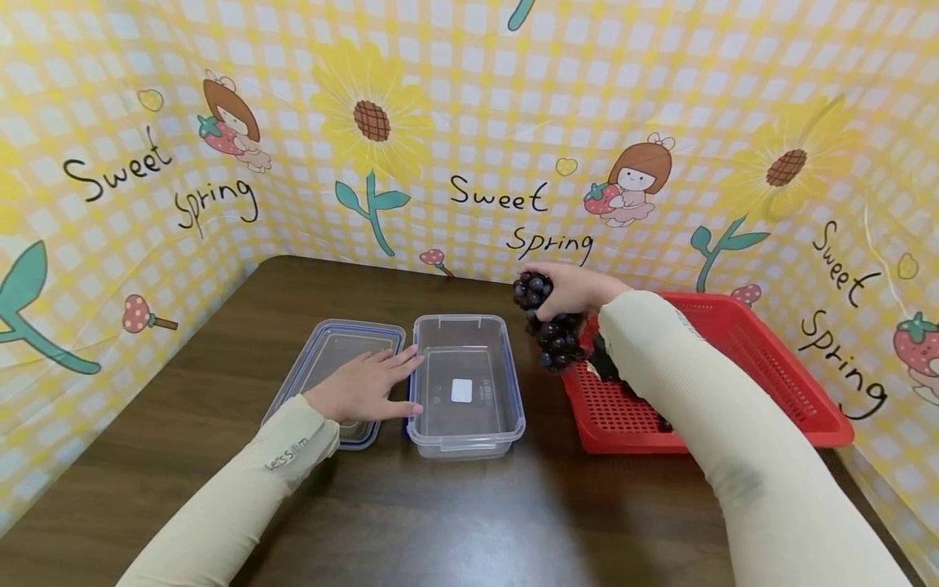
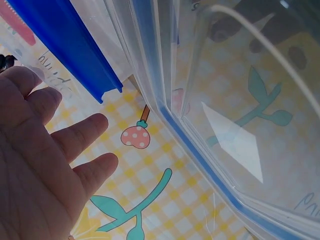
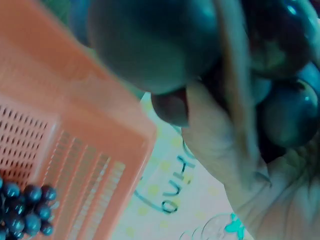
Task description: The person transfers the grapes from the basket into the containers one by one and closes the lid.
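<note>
My right hand point(image 1: 575, 289) holds a bunch of dark grapes point(image 1: 555, 336) in the air, between the clear box and the red basket. In the right wrist view, large blurred grapes point(image 3: 155, 45) lie against the palm. My left hand point(image 1: 367, 387) has its fingers spread, with fingertips at the left rim of a clear plastic box point(image 1: 480, 424). Inside the box only a white label is visible on the bottom. Under the left hand lies the box's clear lid point(image 1: 345, 330) with a blue seal, partly covered. The left wrist view shows the left palm point(image 2: 40, 165) holding nothing.
A red slotted basket point(image 1: 609, 420) stands on the right, partly behind the right sleeve. More grapes point(image 3: 25, 212) lie inside it, beside a dark item that is mostly hidden. The brown table point(image 1: 440, 522) meets a yellow checked cloth backdrop point(image 1: 469, 122) at the back and sides.
</note>
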Tool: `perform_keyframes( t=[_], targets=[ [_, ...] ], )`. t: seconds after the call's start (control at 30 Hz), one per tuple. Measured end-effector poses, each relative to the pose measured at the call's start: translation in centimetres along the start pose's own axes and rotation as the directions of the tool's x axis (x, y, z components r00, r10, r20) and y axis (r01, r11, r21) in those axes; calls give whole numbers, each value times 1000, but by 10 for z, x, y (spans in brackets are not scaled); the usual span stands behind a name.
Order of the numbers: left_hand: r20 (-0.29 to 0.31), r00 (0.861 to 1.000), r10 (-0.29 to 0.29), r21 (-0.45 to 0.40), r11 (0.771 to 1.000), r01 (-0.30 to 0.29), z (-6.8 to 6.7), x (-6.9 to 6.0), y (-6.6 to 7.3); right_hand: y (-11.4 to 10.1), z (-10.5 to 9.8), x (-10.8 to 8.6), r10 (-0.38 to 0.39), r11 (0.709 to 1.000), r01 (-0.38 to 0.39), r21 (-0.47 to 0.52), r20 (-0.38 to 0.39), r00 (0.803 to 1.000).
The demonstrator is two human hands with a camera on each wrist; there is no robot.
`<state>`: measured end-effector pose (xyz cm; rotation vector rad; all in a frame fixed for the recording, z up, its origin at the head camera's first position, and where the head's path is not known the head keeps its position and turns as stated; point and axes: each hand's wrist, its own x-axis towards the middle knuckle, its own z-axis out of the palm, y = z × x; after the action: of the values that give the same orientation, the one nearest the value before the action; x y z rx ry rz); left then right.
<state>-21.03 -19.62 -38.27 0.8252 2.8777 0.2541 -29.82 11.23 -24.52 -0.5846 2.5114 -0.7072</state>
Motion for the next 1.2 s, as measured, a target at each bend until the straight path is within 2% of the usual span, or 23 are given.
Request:
perform_keyframes(
  t=[0.3, 0.53, 0.73, 0.83, 1.07, 1.2],
  targets=[
    [5, 1000, 15, 10, 1000, -15, 0, 3, 0, -26, 20, 15, -43, 999, 43, 23, 20, 999],
    [11, 1000, 17, 4, 1000, -17, -1, 4, 0, -39, 35, 22, -68, 997, 69, 45, -25, 997],
    [16, 1000, 20, -3, 1000, -20, -1, 3, 0, -40, 50, 28, -105, 980, 119, 161, -91, 990],
    [16, 1000, 17, 20, 1000, -17, -2, 1, 0, -39, 61, 30, -93, 970, 120, 211, -135, 986],
    [23, 1000, 0, 39, 999, -1, -5, -2, 1, -30, 98, 34, -75, 973, 124, 196, -237, 968],
    [42, 999, -9, 55, 998, 7, -8, -1, 2, -25, 116, 38, -82, 963, 143, 230, -254, 964]
  ],
)
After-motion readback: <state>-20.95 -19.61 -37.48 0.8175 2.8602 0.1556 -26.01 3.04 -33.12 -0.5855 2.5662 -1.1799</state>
